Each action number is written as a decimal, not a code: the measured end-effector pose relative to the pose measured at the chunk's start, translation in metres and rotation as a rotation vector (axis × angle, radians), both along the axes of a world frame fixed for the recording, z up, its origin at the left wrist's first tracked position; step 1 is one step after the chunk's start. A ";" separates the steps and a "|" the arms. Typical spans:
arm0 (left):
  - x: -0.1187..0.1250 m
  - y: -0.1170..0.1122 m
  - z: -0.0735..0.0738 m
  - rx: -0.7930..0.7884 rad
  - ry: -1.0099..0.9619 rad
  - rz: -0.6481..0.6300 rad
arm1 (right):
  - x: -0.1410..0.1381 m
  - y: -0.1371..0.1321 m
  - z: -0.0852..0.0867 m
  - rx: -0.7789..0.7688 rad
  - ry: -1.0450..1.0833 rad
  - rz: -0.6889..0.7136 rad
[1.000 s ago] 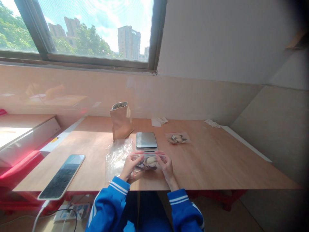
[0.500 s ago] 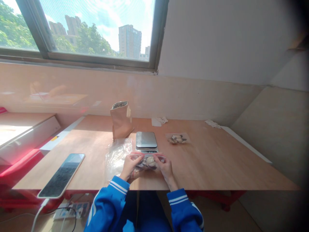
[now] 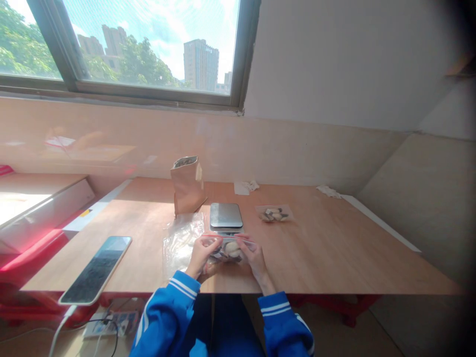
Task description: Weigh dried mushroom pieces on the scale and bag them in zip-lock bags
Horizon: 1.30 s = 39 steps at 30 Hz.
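Note:
Between my hands is a clear zip bag (image 3: 231, 252) with a red seal strip, holding pale and dark stone-like pieces. My left hand (image 3: 201, 255) pinches its top edge on the left side. On the right side, my right hand (image 3: 256, 259) is closed on the same edge, thumb and fingers along the strip. Just beyond the bag stands a kitchen scale (image 3: 226, 215) with a bare metal plate; the bag and fingers partly cover its display. Flat clear plastic bags (image 3: 182, 243) lie beside my left hand.
Behind the scale, an open brown paper bag (image 3: 187, 188) stands upright. Another filled zip bag (image 3: 274, 214) lies to the right. A phone (image 3: 95, 270) with a cable rests at the left front edge. Crumpled white paper (image 3: 245, 187) lies near the wall.
Both hands keep their grip on the zip bag's top edge, with only very slight finger movement. The other things on the table stay where they were.

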State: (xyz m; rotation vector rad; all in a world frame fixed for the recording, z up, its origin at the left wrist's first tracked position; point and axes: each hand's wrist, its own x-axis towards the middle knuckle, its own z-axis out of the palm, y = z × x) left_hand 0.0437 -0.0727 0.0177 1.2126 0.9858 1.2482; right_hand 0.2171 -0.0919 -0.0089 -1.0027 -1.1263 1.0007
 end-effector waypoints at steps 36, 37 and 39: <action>0.002 -0.008 0.002 -0.008 -0.108 -0.106 | -0.034 -0.002 -0.002 0.055 -0.025 -0.065; 0.003 -0.009 0.002 -0.012 -0.112 -0.101 | -0.034 -0.002 -0.003 0.054 -0.029 -0.070; 0.003 -0.010 0.003 -0.023 -0.110 -0.094 | -0.035 -0.002 -0.004 0.060 -0.032 -0.080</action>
